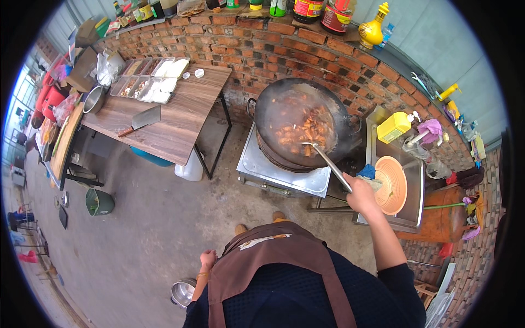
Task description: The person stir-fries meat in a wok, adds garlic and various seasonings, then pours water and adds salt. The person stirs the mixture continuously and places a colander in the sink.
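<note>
My right hand (363, 194) grips the handle of a long metal wok utensil (333, 167), its head partly sunk in food so its shape is unclear. Chunks of browned, saucy food (305, 129) steam inside a large black wok (268, 143) with two loop handles. Beneath the wok is a metal-topped stove (250, 158). Down by the brown apron (246, 283), my left hand (208, 257) hangs with curled fingers and nothing visible in it. On the floor close to that hand stands a steel pot (183, 292).
A wooden table (180, 123) at left bears a cleaver (146, 117) and several ingredient trays (154, 88). Right of the stove, a steel sink (416, 201) holds an orange plastic colander (391, 184). Bottles line the brick wall's ledge (242, 10). A green bin (99, 201) stands on the floor.
</note>
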